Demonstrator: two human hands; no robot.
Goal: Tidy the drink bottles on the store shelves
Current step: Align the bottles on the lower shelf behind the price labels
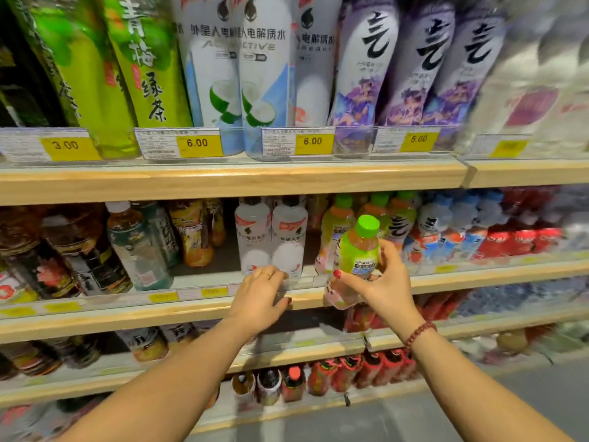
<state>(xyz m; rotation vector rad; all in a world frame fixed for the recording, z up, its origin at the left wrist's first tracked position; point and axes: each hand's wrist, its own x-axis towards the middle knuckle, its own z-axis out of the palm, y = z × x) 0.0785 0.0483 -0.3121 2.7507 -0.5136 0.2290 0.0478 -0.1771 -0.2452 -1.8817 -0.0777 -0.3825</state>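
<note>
1. I see the green-capped bottle [355, 250] tilted and gripped in the right hand [384, 283], in front of the shelf edge [127, 314].
2. Left hand [259, 295], just beside the right, rests loose-fingered on that edge, holding nothing.
3. Two white bottles [271, 240] stand just behind the left hand.
</note>
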